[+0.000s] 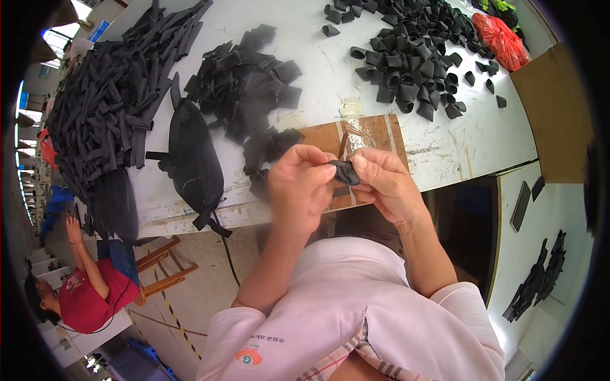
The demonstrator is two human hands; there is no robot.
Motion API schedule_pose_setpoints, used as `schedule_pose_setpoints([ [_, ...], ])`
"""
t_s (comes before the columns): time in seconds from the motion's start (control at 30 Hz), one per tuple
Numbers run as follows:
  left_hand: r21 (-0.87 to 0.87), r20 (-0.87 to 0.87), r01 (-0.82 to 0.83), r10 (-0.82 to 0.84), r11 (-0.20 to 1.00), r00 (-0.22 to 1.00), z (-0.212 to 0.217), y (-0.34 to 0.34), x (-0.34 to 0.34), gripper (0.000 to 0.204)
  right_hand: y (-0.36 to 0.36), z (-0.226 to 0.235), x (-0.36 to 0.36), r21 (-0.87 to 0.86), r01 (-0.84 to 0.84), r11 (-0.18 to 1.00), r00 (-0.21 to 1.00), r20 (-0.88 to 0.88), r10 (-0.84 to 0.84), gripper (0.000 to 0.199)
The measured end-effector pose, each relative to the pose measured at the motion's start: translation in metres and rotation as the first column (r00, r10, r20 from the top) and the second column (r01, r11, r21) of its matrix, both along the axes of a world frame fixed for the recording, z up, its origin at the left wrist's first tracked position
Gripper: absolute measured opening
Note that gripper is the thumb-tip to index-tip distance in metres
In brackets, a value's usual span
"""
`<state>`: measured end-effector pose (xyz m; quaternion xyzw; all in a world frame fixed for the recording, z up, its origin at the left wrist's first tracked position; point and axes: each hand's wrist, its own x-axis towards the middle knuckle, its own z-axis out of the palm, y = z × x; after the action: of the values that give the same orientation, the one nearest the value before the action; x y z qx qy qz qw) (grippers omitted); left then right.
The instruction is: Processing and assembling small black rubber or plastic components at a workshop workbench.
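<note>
My pale shirt (330, 286) is filling the near side. My left hand (295, 190) and right hand (389, 182) are pinching a small black piece (344, 172), fingers (323, 173) closed at left and right, over the brown board (384, 134) on the desk (470, 143). Judgement: I'm probably opening it out; next move seems to call for even pressure.

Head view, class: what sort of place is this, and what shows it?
Probably a sewing workshop: heaps of black fabric-like pieces, a worn white worktable, and a co-worker in red beside it.
</note>
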<state>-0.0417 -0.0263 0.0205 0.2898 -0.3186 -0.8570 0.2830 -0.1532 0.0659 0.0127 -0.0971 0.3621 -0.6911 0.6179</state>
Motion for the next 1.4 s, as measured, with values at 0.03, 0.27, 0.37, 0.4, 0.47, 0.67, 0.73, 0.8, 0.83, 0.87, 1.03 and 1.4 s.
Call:
schedule_pose_setpoints([
  [0.03,-0.003,-0.004,-0.002,0.002,1.000,1.000,0.003,-0.007,0.000,0.008,-0.002,0.011,-0.003,0.010,-0.016,1.000,0.980,-0.196,0.018,0.022],
  [0.27,0.335,-0.487,0.319,-0.127,0.887,0.864,0.018,-0.029,-0.008,0.020,-0.035,0.023,-0.028,-0.062,-0.077,0.995,0.884,-0.466,0.040,0.027],
  [0.37,0.199,-0.261,0.257,-0.202,0.946,0.944,-0.004,-0.023,-0.005,0.018,-0.029,-0.006,-0.029,-0.090,-0.147,0.985,0.908,-0.407,0.098,0.029],
  [0.4,0.098,-0.292,0.268,-0.230,0.958,0.928,-0.005,-0.022,-0.002,0.024,-0.027,-0.001,-0.027,-0.057,-0.105,0.993,0.847,-0.528,0.059,0.031],
  [0.47,-0.262,-0.103,0.070,-0.100,0.963,0.990,0.002,-0.013,-0.011,0.028,-0.024,0.008,-0.023,-0.031,-0.054,0.998,0.768,-0.640,0.022,0.033],
  [0.67,-0.913,-0.029,-0.029,0.006,0.407,1.000,0.008,-0.022,-0.021,0.013,-0.014,0.016,-0.014,-0.364,0.176,0.915,0.167,-0.905,-0.392,0.034],
  [0.73,-0.820,-0.100,-0.110,0.050,0.562,0.994,0.008,-0.016,-0.019,0.011,-0.017,0.018,-0.009,-0.407,0.154,0.900,0.067,-0.905,-0.420,0.033],
  [0.8,-0.573,-0.241,-0.250,0.131,0.780,0.962,0.010,-0.012,-0.017,0.007,-0.020,0.019,-0.007,-0.446,0.134,0.885,-0.035,-0.895,-0.445,0.033],
  [0.83,-0.476,-0.287,-0.244,0.112,0.845,0.951,0.011,-0.012,-0.016,0.011,-0.021,0.020,-0.008,-0.476,0.136,0.869,-0.140,-0.878,-0.459,0.030],
  [0.87,-0.363,-0.315,-0.241,0.124,0.900,0.941,0.013,-0.012,-0.015,0.010,-0.023,0.021,-0.007,-0.506,0.132,0.853,-0.240,-0.851,-0.467,0.026],
  [1.03,-0.193,-0.299,-0.229,0.165,0.954,0.940,0.009,-0.009,-0.011,0.010,-0.023,0.023,-0.007,-0.508,0.110,0.854,-0.339,-0.827,-0.448,0.017],
  [1.4,-0.635,0.018,-0.159,0.221,0.756,0.975,-0.012,-0.020,0.003,0.013,-0.020,0.016,-0.016,-0.421,0.123,0.899,-0.046,-0.907,-0.419,0.010],
])
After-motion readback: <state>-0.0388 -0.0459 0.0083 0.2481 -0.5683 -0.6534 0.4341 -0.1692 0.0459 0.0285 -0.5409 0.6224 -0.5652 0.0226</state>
